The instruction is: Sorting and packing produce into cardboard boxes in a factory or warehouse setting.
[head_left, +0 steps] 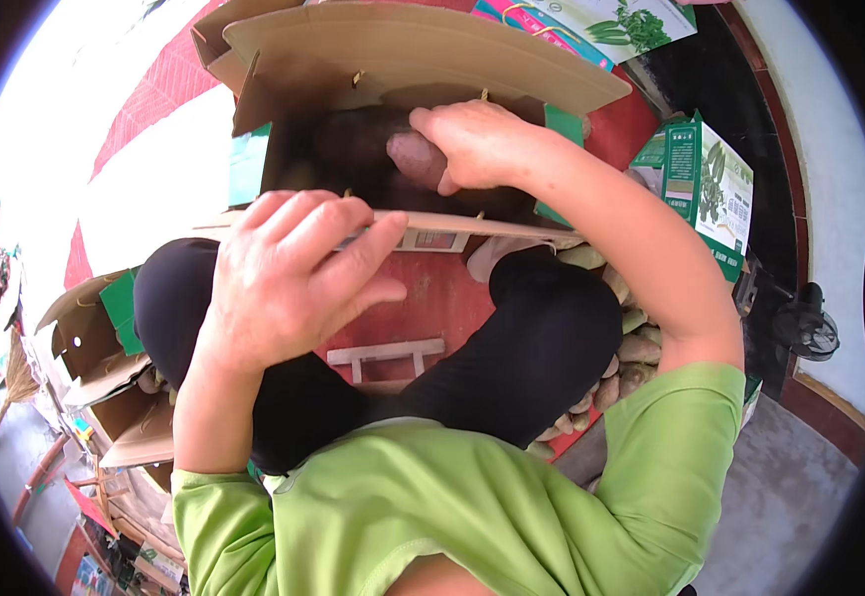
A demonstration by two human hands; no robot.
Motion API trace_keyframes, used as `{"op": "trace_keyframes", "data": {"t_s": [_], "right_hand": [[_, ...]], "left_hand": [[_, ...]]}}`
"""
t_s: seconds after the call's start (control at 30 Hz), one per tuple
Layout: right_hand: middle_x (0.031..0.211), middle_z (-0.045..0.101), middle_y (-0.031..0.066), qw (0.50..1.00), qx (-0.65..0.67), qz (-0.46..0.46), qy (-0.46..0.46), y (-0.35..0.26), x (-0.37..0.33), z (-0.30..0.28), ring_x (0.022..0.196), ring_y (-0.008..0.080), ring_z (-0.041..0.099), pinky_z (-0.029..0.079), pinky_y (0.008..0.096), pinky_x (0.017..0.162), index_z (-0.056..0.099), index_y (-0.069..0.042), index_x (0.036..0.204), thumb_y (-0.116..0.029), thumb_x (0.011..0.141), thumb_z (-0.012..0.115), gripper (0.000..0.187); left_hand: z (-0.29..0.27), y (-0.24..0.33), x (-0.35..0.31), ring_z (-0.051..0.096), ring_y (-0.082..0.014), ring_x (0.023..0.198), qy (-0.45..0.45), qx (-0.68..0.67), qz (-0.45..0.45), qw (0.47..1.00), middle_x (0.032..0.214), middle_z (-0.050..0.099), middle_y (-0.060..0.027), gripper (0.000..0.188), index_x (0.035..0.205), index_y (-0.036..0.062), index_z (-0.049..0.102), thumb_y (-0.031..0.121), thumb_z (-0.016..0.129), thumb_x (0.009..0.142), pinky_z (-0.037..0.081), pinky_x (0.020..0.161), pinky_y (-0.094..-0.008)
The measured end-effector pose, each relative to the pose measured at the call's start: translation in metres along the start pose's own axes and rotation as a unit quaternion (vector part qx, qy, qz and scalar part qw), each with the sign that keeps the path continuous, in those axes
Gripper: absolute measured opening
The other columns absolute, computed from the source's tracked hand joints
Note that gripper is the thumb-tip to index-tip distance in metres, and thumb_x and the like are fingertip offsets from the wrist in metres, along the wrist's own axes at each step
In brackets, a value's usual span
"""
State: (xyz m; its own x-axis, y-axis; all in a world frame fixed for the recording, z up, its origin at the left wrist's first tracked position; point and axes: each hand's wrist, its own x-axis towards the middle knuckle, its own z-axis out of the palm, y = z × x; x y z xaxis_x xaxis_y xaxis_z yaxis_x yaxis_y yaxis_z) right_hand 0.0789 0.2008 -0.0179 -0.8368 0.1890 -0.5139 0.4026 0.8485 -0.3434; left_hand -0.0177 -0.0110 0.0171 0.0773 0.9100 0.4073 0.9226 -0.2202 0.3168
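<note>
A cardboard box (423, 45) with green sides stands in front of me, its top flaps up. Inside it, my right hand (482, 146) is closed around a reddish-brown sweet potato (416, 159). The box's bottom is in dark shadow, so what lies there cannot be made out. My left hand (288, 268) is over the near edge of the box, fingers loosely bent and thumb spread apart. Nothing shows in its grasp.
Several tubers (636, 350) are heaped by my right knee. A green and white carton (720, 189) stands at the right, near a small black fan (807, 323). Another opened cardboard box (120, 382) is at the left. Between my legs is a low stool-like frame (386, 350).
</note>
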Motion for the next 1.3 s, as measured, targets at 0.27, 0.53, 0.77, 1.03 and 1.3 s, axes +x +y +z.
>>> {"op": "trace_keyframes", "data": {"t_s": [0.27,0.53,0.77,1.03,1.3], "right_hand": [[0.111,0.065,0.0126,0.963,0.160,-0.049,0.212,0.020,-0.033,-0.027,0.099,0.0192,0.062,0.049,0.0314,0.088,0.056,-0.002,0.121,-0.018,0.080,0.070,0.046],[0.103,0.067,0.0068,0.754,0.341,0.147,0.542,0.102,-0.173,0.060,0.091,0.0112,0.062,0.046,0.0220,0.077,0.060,0.000,0.117,-0.014,0.089,0.064,0.031],[0.089,0.065,0.0208,0.790,0.332,0.297,0.422,0.129,-0.229,0.375,0.084,0.0381,0.064,0.050,0.0409,0.073,0.062,0.000,0.105,-0.008,0.086,0.055,0.022],[0.097,0.065,0.0232,0.877,0.195,0.434,0.068,0.090,-0.258,0.606,0.096,0.0415,0.062,0.050,0.0482,0.081,0.066,-0.002,0.102,-0.015,0.088,0.050,0.024],[0.098,0.065,0.0230,0.873,0.231,0.424,0.070,0.070,-0.251,0.600,0.097,0.0412,0.062,0.050,0.0482,0.083,0.066,-0.003,0.102,-0.017,0.088,0.049,0.026]], "left_hand": [[0.002,-0.003,-0.006,0.060,-0.0239,0.081,-0.001,0.031,-0.053,0.998,0.089,0.063,-0.0055,0.039,0.108,0.0086,0.067,0.020,0.074,0.072,0.046,0.075,-0.0359],[0.004,-0.003,-0.006,0.060,-0.0230,0.079,0.068,0.044,-0.051,0.995,0.085,0.063,-0.0030,0.030,0.100,0.0104,0.070,0.022,0.074,0.073,0.047,0.076,-0.0351],[0.002,0.003,-0.010,0.061,-0.0236,0.080,0.082,0.060,-0.046,0.994,0.083,0.064,-0.0049,0.027,0.099,0.0083,0.071,0.021,0.073,0.075,0.047,0.076,-0.0356],[0.015,0.002,-0.003,0.062,-0.0213,0.078,0.075,0.037,-0.018,0.996,0.083,0.064,-0.0084,0.025,0.104,0.0057,0.070,0.010,0.070,0.079,0.049,0.071,-0.0312],[0.016,0.005,-0.004,0.061,-0.0223,0.076,0.098,0.022,-0.042,0.994,0.078,0.063,-0.0053,0.021,0.099,0.0071,0.070,0.017,0.070,0.080,0.048,0.071,-0.0340]]}}
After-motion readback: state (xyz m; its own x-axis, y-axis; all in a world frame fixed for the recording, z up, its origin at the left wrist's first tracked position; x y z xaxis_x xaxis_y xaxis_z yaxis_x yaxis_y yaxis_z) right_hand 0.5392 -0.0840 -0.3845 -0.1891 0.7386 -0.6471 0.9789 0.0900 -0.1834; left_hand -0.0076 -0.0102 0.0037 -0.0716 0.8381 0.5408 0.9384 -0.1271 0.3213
